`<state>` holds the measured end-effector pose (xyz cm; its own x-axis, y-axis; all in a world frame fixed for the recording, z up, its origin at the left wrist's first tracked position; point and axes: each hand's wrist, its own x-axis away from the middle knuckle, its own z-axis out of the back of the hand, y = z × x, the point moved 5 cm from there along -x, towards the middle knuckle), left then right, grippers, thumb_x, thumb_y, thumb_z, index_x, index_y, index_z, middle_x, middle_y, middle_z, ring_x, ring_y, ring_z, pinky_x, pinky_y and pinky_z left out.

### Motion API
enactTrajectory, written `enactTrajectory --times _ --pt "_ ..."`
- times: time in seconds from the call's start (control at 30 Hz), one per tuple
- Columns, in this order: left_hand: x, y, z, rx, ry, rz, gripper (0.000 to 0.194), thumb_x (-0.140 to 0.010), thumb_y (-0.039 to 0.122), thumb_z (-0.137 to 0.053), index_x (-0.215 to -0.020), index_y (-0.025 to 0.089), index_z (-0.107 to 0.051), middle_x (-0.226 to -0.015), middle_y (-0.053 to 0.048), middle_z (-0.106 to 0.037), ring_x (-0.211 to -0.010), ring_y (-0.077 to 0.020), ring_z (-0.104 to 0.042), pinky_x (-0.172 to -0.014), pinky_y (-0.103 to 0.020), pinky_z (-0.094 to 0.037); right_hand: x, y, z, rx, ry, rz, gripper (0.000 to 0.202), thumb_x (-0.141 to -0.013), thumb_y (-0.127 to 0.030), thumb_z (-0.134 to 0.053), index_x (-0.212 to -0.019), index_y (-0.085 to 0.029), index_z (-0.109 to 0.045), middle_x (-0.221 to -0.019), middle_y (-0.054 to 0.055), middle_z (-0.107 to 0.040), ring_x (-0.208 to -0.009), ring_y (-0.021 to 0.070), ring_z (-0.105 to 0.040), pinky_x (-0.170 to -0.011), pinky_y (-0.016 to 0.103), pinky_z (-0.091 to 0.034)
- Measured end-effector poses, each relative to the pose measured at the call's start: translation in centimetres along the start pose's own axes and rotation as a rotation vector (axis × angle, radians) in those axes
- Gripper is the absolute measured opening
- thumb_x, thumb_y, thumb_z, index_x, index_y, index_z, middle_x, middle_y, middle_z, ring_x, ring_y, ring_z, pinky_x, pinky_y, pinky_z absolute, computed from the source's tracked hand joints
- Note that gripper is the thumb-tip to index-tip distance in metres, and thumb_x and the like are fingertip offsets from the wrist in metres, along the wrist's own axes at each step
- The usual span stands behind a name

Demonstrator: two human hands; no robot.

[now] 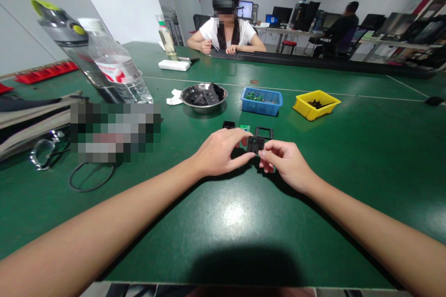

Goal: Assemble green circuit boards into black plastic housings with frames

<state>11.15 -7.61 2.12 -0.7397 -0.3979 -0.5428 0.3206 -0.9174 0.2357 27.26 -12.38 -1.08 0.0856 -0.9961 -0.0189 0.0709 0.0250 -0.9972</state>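
Observation:
Between my two hands is a small square black plastic part [256, 145], held just above the green table [223, 250]. My left hand [223, 152] pinches its left side between thumb and fingers. On its lower right edge, the thumb and fingers of my right hand [284, 160] are closed. Just behind it lies a black rectangular frame [265, 132]. A small green circuit board [245, 128] and a small black piece [229, 125] lie behind my left hand.
A metal bowl [199, 106] of black parts, a blue bin [261, 107] with green boards and a yellow bin [310, 110] stand beyond my hands. Bottles [120, 72] and a looped cable [91, 189] are at left. Across the table sits a person [226, 28].

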Motion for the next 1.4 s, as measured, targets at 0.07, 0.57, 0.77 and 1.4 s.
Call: enactTrajectory --times 0.07,0.57,0.77,1.4 --pt "0.05 -0.05 0.01 0.007 0.015 0.006 0.032 -0.096 0.041 -0.059 -0.117 0.016 -0.059 -0.089 -0.004 -0.071 -0.082 -0.0193 -0.070 -0.076 -0.031 -0.052 0.01 -0.01 0.00 -0.002 0.000 0.002 0.040 -0.077 -0.056 -0.078 -0.072 -0.019 -0.064 -0.059 0.000 -0.065 -0.049 0.0116 -0.056 -0.048 0.025 -0.047" --pt "0.15 0.05 0.11 -0.002 0.063 -0.047 0.036 -0.096 0.040 -0.062 -0.123 0.016 -0.057 -0.095 -0.005 -0.073 -0.085 -0.0178 -0.072 -0.078 -0.029 -0.053 -0.08 0.16 0.07 -0.026 -0.004 0.009 0.039 -0.077 -0.055 -0.077 -0.074 -0.019 -0.063 -0.059 0.000 -0.066 -0.048 0.0113 -0.057 -0.048 0.024 -0.047" --pt "0.16 0.01 0.25 -0.016 0.082 -0.050 0.037 -0.097 0.043 -0.062 -0.122 0.016 -0.059 -0.091 -0.004 -0.073 -0.082 -0.0176 -0.071 -0.076 -0.029 -0.053 -0.11 0.23 0.13 -0.060 0.012 0.007 0.038 -0.077 -0.054 -0.077 -0.077 -0.019 -0.060 -0.058 -0.001 -0.066 -0.047 0.0114 -0.058 -0.047 0.023 -0.047" --pt "0.22 0.10 0.48 -0.008 0.146 -0.089 0.038 -0.097 0.046 -0.063 -0.120 0.015 -0.058 -0.088 -0.002 -0.070 -0.072 -0.0136 -0.066 -0.068 -0.026 -0.050 -0.13 0.30 0.09 -0.100 0.012 -0.014 0.036 -0.076 -0.051 -0.077 -0.076 -0.019 -0.059 -0.057 -0.001 -0.067 -0.045 0.0108 -0.058 -0.046 0.022 -0.045"
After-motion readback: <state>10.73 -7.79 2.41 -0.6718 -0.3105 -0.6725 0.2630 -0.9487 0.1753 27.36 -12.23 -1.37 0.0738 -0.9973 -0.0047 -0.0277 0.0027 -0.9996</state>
